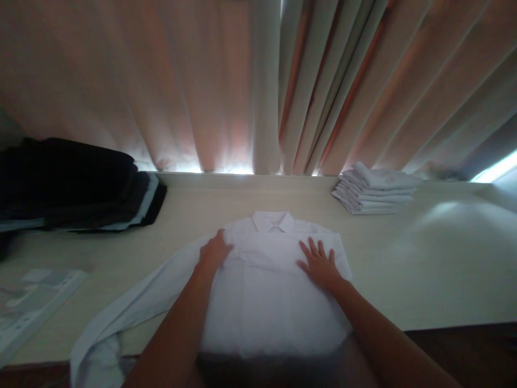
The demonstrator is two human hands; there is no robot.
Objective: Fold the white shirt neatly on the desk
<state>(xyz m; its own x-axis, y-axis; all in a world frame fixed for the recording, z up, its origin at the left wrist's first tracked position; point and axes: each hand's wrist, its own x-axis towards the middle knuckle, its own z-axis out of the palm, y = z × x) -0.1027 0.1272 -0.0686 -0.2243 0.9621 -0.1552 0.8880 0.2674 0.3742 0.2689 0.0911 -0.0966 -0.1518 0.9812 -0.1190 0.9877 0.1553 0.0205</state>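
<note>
Your white shirt [266, 285] lies flat in the middle of the tabletop [424, 269], collar at the far end, one sleeve trailing off toward your near left. Your left hand [214, 252] rests on its left shoulder, fingers curled over a fold of cloth there. Your right hand [320, 265] presses flat on the right chest, fingers spread wide, holding nothing. Far right, well apart, sits a stack of folded white garments [375, 188]. Far left, a dark pile of clothes [76, 186]. Near left edge, a flat pale packet [32, 302], blurred. Curtains [258, 81] hang behind the tabletop.
</note>
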